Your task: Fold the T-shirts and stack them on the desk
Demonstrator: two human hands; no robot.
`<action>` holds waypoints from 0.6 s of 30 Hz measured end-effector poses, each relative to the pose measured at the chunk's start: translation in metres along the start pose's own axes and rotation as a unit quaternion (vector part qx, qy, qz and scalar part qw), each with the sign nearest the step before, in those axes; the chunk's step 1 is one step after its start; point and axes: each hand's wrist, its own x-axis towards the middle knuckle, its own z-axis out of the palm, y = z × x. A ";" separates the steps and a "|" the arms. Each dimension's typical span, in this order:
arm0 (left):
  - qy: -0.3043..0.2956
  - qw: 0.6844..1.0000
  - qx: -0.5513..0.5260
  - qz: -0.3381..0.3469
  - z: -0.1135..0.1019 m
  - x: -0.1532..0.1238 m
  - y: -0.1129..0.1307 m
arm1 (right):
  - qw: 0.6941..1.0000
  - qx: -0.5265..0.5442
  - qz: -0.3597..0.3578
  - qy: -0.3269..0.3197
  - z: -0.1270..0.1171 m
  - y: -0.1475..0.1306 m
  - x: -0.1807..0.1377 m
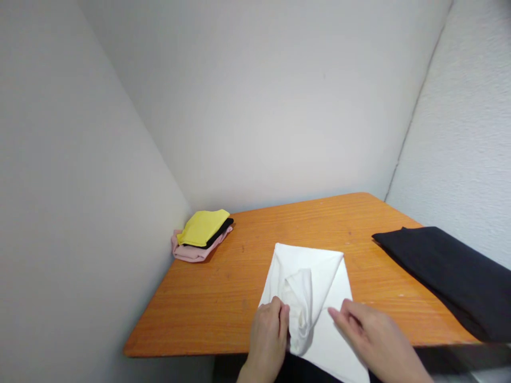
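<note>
A white folded garment (307,255) lies on the table's front part and hangs over its front edge toward me. A narrow, bunched section, like a sleeve, is folded over its middle. My left hand (268,332) is closed on the garment's left side, beside the bunched section. Over the garment's right side is my right hand (367,332), its fingers loosely curled and its thumb held apart. I see no cloth between that thumb and the fingers. The garment's exact kind cannot be made out.
On the wooden table (223,303), a stack of folded cloth items sits at the far left: a yellow one (203,227) on top, then black, then a pink one (194,254). At right lies a black cloth (447,271). White walls (271,106) border the table.
</note>
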 end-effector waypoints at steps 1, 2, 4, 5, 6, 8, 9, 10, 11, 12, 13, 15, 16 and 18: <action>-0.008 1.000 -0.024 0.005 0.003 -0.004 0.004 | 0.999 0.000 0.008 -0.039 0.009 -0.006 -0.008; -0.016 0.999 -0.044 0.014 0.006 -0.008 0.008 | 0.998 -0.001 0.009 -0.060 0.018 -0.013 -0.015; -0.026 0.997 -0.065 0.037 0.010 -0.015 0.015 | 0.999 -0.003 -0.006 -0.050 0.031 -0.023 -0.022; -0.023 0.997 -0.066 0.046 0.012 -0.018 0.019 | 0.999 0.002 -0.018 -0.030 0.036 -0.027 -0.024; -0.016 0.996 -0.064 0.052 0.014 -0.021 0.022 | 0.999 0.015 -0.032 -0.013 0.038 -0.029 -0.024; 0.002 0.996 -0.072 0.055 0.014 -0.025 0.025 | 0.996 0.067 -0.061 -0.008 0.037 -0.029 -0.025; 0.010 0.995 -0.084 0.049 0.013 -0.027 0.025 | 0.993 0.098 -0.068 -0.014 0.033 -0.026 -0.026; 0.021 0.994 -0.098 0.036 0.010 -0.028 0.024 | 0.990 0.125 -0.062 -0.021 0.028 -0.021 -0.027; 0.038 0.992 -0.115 0.018 0.006 -0.030 0.022 | 0.988 0.148 -0.045 -0.030 0.021 -0.014 -0.028; 0.061 0.989 -0.137 -0.003 0.000 -0.031 0.019 | 0.985 0.165 -0.020 -0.036 0.012 -0.005 -0.029; 0.085 0.983 -0.164 -0.027 -0.006 -0.033 0.015 | 0.983 0.178 0.007 -0.035 0.002 0.005 -0.031; 0.126 0.961 -0.234 -0.078 -0.020 -0.036 0.008 | 0.978 0.201 0.052 -0.021 -0.019 0.025 -0.034; 0.138 0.947 -0.274 -0.097 -0.028 -0.037 0.005 | 0.974 0.217 0.070 -0.002 -0.029 0.033 -0.035; 0.141 0.921 -0.342 -0.123 -0.042 -0.039 0.005 | 0.959 0.258 0.100 0.062 -0.046 0.041 -0.039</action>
